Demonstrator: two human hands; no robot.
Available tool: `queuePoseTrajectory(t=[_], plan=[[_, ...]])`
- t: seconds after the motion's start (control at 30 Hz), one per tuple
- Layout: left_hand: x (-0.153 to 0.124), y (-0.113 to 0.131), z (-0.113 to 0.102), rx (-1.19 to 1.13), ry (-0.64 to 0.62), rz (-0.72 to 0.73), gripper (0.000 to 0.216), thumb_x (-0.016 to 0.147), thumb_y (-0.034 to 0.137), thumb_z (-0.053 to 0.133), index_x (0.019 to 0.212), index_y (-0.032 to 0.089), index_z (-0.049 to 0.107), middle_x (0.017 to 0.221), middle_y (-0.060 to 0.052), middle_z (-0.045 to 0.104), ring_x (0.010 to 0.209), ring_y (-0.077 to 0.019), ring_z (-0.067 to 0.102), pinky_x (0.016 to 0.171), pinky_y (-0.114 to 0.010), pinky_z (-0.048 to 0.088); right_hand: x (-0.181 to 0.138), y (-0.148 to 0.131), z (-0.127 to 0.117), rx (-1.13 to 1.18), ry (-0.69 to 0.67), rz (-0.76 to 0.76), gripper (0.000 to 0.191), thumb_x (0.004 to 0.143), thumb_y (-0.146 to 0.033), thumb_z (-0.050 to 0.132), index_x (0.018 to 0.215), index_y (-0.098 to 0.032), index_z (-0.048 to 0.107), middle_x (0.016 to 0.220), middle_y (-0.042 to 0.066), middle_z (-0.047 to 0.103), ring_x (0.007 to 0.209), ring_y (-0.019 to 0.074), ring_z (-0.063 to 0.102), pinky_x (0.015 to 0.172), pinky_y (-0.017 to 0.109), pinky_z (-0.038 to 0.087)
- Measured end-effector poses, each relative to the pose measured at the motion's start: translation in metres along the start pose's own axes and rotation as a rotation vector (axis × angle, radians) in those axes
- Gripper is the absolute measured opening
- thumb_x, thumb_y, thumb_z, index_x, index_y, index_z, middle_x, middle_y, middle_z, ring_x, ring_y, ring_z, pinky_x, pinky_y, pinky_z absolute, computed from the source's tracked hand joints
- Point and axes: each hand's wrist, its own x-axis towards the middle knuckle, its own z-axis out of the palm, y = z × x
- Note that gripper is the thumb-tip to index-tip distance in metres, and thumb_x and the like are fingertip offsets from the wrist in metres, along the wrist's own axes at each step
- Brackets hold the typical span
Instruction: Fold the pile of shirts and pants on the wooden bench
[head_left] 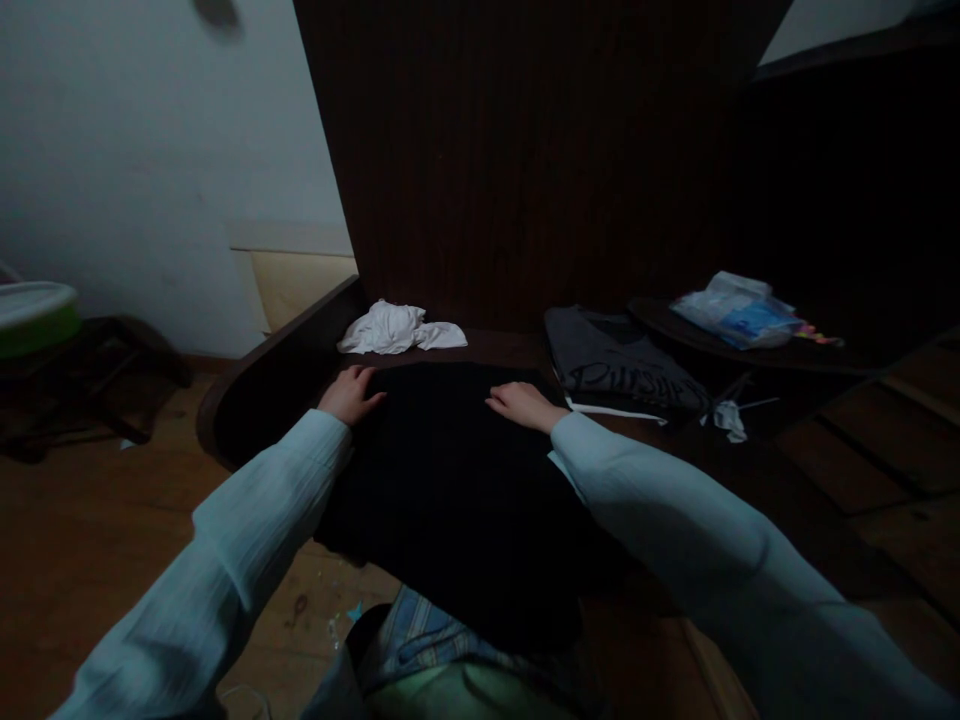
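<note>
Black garment (pixel 450 470) lies on the table (pixel 255 385). White cloth (pixel 397 328) lies behind it. Folded shirt (pixel 622 372) lies to its right.

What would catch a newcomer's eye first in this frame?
Two pale-sleeved arms reach in, the left hand and right hand lying flat on a black garment spread over a dark wooden surface. Behind it a crumpled white cloth stands out in the gloom. To the right lies a folded grey shirt, with a plastic bag beyond.
</note>
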Motion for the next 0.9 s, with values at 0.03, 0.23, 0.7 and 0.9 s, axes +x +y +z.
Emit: queuePoseTrajectory(t=[0.03,0.23,0.7,0.9], plan=[[-0.007,-0.008,-0.004,0.028,-0.028,-0.095,0.051,0.078,0.046,0.044,0.117,0.014,0.045,0.119,-0.014,0.048,0.110,-0.0276,0.047,0.090,-0.037,0.040,0.003,-0.001,-0.002,-0.002,-0.001,-0.045,0.025,0.086,-0.031,0.042,0.078,-0.016,0.061,0.084,0.008,0.064,0.075,0.0164,0.057,0.061,0.024,0.033],[-0.028,-0.031,-0.014,-0.004,-0.247,-0.333,0.055,0.075,0.059,0.038,0.102,0.011,0.051,0.103,-0.016,0.060,0.094,-0.0273,0.058,0.077,-0.032,0.046,0.015,-0.048,-0.003,0.309,0.150,-0.149,0.027,0.088,-0.032,0.039,0.073,-0.016,0.056,0.072,0.002,0.057,0.063,0.0112,0.050,0.057,0.022,0.029],[-0.033,0.052,-0.037,-0.076,-0.043,-0.125,0.033,0.079,0.025,0.045,0.111,0.017,0.044,0.100,-0.011,0.063,0.092,-0.0256,0.061,0.071,-0.031,0.047,0.011,-0.091,0.026,0.677,-0.010,-0.320,0.037,0.084,-0.042,0.045,0.059,-0.016,0.053,0.056,-0.003,0.051,0.053,0.0083,0.044,0.053,0.021,0.028],[-0.045,0.102,-0.018,-0.171,-0.093,0.195,0.032,0.077,0.022,0.050,0.107,0.018,0.043,0.098,-0.009,0.063,0.090,-0.0212,0.061,0.072,-0.028,0.046,0.032,-0.086,0.027,1.272,-0.202,0.223,0.054,0.090,-0.047,0.024,0.051,-0.016,0.046,0.035,-0.003,0.043,0.033,0.0080,0.041,0.042,0.020,0.034]])
